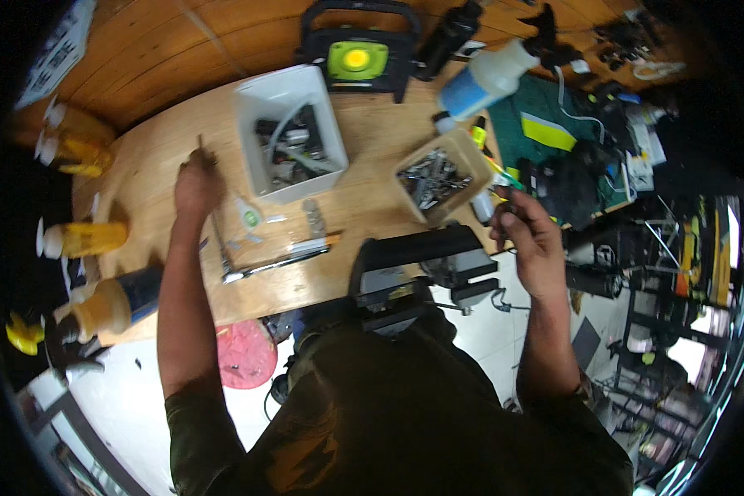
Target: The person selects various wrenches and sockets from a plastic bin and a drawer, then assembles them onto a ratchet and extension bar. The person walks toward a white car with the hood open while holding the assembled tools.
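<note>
On the left of the wooden workbench, my left hand is closed, and a thin dark piece sticks out past its fingertips. What that piece belongs to is too small to tell. My right hand is raised at the bench's right front edge, fingers curled together around something dark that I cannot make out. Just left of it stands a beige tray of small metal parts. A white bin with hoses and mixed parts stands right of my left hand. A long metal tool lies near the front edge.
A dark clamp-like stand juts out at the bench front, before my body. A work lamp and a white spray bottle stand at the back. Amber pump bottles line the left edge. Right lies a green mat with clutter.
</note>
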`<act>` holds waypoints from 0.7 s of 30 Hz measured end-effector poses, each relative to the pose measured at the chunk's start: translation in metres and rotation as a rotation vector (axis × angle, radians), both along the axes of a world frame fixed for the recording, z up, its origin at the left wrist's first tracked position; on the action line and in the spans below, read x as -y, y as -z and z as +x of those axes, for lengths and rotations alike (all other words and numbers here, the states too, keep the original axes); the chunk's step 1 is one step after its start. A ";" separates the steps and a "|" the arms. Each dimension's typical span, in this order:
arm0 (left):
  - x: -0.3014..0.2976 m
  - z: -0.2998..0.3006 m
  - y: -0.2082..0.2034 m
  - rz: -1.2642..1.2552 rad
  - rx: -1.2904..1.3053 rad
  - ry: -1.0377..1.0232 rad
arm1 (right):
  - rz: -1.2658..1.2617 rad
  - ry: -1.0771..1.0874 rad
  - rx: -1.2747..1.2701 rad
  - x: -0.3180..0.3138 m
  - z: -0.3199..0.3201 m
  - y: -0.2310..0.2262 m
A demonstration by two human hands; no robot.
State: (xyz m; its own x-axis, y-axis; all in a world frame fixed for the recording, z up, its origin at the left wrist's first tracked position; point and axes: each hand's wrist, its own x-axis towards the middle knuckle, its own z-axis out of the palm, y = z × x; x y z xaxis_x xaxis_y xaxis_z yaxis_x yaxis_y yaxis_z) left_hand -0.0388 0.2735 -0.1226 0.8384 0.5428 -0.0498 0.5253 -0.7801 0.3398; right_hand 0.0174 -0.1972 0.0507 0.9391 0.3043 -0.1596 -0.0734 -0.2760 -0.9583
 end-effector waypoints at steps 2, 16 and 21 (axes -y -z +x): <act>0.000 -0.001 -0.002 -0.044 0.041 -0.066 | 0.008 -0.040 -0.040 0.002 0.005 -0.004; 0.026 -0.054 -0.058 -1.357 0.712 -0.295 | 0.399 0.070 -0.320 0.016 0.026 0.019; 0.031 -0.087 -0.062 -1.479 0.740 -0.230 | 0.637 -0.045 -0.459 0.010 0.034 0.011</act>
State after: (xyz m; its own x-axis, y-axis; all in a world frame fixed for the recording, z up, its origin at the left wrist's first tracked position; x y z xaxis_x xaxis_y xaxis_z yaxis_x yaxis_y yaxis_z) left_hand -0.1254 0.2426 -0.0605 0.8282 0.4996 -0.2541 -0.0237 0.4842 0.8746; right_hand 0.0517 -0.2071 0.0393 0.8058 0.5041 -0.3109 -0.5025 0.3041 -0.8093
